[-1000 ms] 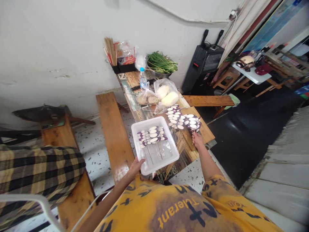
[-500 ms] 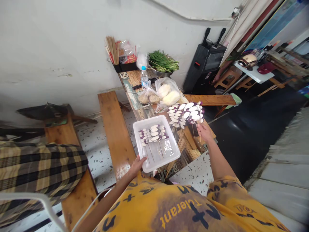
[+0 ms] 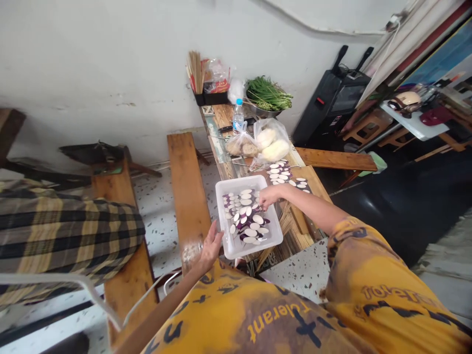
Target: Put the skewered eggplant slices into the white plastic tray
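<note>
My right hand (image 3: pixel 271 194) is closed over the right side of a white plastic tray (image 3: pixel 276 230), gripping the sticks of eggplant skewers (image 3: pixel 254 227). Their pale oval slices with purple skin hang down into the front of the tray. Behind them in the tray lie other eggplant skewers (image 3: pixel 230 202), partly covered. My left hand (image 3: pixel 211 244) is at the tray's left edge, fingers extended and open; whether the fingertips touch the rim I cannot tell. More eggplant skewers (image 3: pixel 279 172) lie on the table beyond my right wrist.
Loose bamboo sticks (image 3: pixel 283 223) lie right of the tray. Behind it stand plastic bags of food (image 3: pixel 273 142), a water bottle (image 3: pixel 238 117), a bowl of greens (image 3: pixel 267 96) and a black holder of skewers (image 3: pixel 197 78). Wooden benches (image 3: pixel 188 187) flank the table.
My right hand has moved left from beyond the table's right side to over the tray, bringing the eggplant skewers with it. My left hand has loosened from the tray's rim.
</note>
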A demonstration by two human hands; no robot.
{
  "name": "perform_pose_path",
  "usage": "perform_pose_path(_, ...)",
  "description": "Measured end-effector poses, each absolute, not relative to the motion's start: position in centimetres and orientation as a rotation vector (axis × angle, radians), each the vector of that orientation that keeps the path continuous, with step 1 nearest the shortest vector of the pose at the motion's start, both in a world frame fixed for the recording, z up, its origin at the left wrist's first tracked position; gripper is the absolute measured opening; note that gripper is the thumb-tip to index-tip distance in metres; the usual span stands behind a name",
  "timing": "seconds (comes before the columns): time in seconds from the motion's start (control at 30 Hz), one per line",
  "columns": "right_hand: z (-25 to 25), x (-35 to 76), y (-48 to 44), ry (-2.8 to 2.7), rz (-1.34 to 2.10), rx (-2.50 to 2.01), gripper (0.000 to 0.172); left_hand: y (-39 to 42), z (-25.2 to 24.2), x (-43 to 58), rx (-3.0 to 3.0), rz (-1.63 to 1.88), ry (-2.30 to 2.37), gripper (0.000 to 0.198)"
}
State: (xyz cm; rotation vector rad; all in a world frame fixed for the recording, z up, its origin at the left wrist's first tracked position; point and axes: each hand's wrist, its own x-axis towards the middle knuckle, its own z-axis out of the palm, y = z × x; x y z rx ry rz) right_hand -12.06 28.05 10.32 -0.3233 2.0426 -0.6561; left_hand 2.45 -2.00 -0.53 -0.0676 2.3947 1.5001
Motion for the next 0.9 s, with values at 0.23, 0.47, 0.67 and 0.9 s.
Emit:
perform_pose_path(0.23,6.4,-17.7,19.9,2.227,-0.592,-0.256,0.024,-0.6,4.3,2.9,0.762,1.077,2.860,0.055)
perform_pose_path(0.47,3.4,-17.3,13.3,2.404,-0.605,-0.419,0.015,0.6,3.4,2.3,1.109,0.705,2.690,0.045)
perform_pose_path(0.67,5.7,-14.3,17.1,2.552,-0.666,-0.658,0.024,1.3,2.5,0.0,1.063,0.548,2.760,0.043)
perform_pose_path(0.9,4.1,-4.1,23.6,2.852,-0.549,-0.418,0.042,2.1,2.1,-1.6,0.911,0.869,2.886,0.032)
